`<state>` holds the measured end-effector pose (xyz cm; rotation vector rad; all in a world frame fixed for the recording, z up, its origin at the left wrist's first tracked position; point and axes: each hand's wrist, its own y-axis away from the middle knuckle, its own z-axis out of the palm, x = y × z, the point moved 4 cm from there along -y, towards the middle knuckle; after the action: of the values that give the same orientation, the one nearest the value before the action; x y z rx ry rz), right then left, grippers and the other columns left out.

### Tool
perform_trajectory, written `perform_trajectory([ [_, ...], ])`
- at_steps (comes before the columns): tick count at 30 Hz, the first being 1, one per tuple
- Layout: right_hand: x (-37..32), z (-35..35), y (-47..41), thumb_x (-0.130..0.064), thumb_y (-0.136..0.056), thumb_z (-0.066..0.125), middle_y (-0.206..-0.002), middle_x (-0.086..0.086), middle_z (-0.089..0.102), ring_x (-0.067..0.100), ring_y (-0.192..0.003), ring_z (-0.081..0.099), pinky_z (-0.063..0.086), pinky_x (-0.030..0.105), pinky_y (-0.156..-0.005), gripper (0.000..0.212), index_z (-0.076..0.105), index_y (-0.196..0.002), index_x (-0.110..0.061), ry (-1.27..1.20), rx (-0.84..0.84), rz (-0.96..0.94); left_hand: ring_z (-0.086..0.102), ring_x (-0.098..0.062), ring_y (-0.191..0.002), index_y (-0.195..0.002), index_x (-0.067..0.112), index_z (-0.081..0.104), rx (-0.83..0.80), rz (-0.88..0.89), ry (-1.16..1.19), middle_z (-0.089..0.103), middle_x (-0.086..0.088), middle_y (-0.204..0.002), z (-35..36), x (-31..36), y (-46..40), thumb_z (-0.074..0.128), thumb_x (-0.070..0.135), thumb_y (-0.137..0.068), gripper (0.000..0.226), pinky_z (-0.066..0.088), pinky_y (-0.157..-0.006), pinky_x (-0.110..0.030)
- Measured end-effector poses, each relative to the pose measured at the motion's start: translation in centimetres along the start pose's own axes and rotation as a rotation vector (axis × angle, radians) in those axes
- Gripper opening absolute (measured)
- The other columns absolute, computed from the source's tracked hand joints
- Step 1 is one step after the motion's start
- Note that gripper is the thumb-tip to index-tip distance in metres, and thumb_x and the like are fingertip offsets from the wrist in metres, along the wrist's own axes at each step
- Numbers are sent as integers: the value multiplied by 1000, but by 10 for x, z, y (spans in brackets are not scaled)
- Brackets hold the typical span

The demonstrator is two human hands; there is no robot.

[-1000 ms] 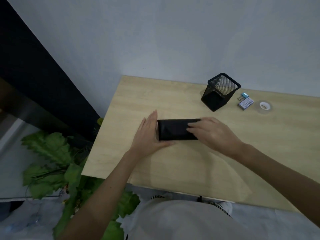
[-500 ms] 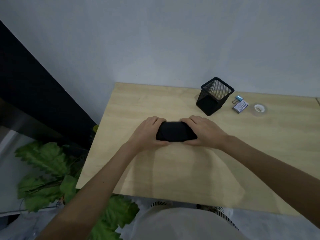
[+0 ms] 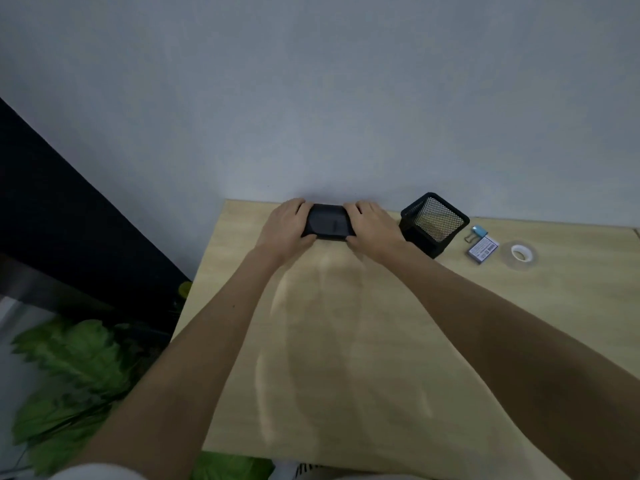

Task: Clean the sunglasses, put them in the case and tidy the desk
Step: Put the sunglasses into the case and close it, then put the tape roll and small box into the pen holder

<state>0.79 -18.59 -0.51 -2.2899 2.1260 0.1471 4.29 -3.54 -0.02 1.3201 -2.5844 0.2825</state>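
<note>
Sunglasses case (image 3: pixel 328 223), black, closed and oblong, sits at the far edge of the pale wooden worktop (image 3: pixel 346 341), close to the wall. Left hand (image 3: pixel 289 223) and right hand (image 3: pixel 372 226) each have a clenched grip on one end. Just right stands a black mesh pen holder (image 3: pixel 434 223).

Both ends of the black case (image 3: pixel 328 223) covered by each hand, label print on the small box (image 3: pixel 483 249) too tiny to read, tabletop (image 3: pixel 346 358) cut off at right.
</note>
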Motion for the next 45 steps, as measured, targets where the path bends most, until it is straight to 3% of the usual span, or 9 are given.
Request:
perform_trajectory([
  [5,-2,4,25,3,-90,38,-145,28,34,35,-136,31,26,41,-112,52,24,-141,6,-36,150,-69,29,-30,-140,-144,0,25,11,-53,15,29,-18,-152,12,14,9,56,21,-90,66,23,-114,-39],
  [11,12,12,130,3,-73,68,-125,30,58,42,-114,58,48,52,-92,50,54,-121,9,-182,189,-106,35,-25,-138,-139,5,40,53,29,209,39,-12,-149,21,59,51,54,22,-93,51,20,-114,-33],
  [14,40,21,182,3,-69,73,-121,28,61,42,-107,62,51,52,-88,41,63,-109,8,-216,172,-15,46,-29,-127,-132,2,48,-1,104,297,51,-15,-138,33,86,72,55,17,-92,43,30,-106,-27],
  [17,76,23,215,0,-77,67,-128,27,56,40,-115,58,49,48,-95,44,58,-120,5,-230,215,122,51,-24,-118,-126,5,54,-55,168,348,56,-10,-128,46,114,75,55,19,-92,37,33,-95,-18],
  [25,158,19,217,-8,-86,58,-137,28,47,40,-127,45,39,46,-104,49,46,-131,3,-211,243,402,50,-27,-117,-130,5,48,-166,375,367,53,-13,-131,85,219,32,54,21,-92,42,40,-95,-31],
  [33,214,9,171,-15,-89,50,-150,23,28,35,-138,29,29,44,-109,55,31,-139,1,-280,238,600,46,-30,-121,-137,3,34,-148,99,268,47,-16,-132,102,263,-45,53,26,-93,54,42,-94,-38],
  [37,207,10,167,-8,-90,43,-133,19,44,36,-123,41,39,39,-92,34,45,-124,-2,-264,184,542,44,-29,-121,-130,3,41,-169,-28,247,48,-16,-128,109,262,-60,53,24,-93,45,43,-91,-40],
  [40,202,12,181,-12,-90,47,-122,18,50,35,-110,46,44,40,-82,31,49,-120,-7,-238,252,548,45,-29,-119,-128,2,44,-122,-34,242,49,-16,-127,112,264,-58,46,18,-96,35,42,-90,-38],
  [45,186,21,209,-14,-88,56,-129,13,46,28,-117,44,45,34,-85,46,44,-132,-11,-490,420,586,49,-28,-114,-127,4,51,8,85,434,54,-14,-124,97,262,-20,46,17,-96,34,40,-91,-33],
])
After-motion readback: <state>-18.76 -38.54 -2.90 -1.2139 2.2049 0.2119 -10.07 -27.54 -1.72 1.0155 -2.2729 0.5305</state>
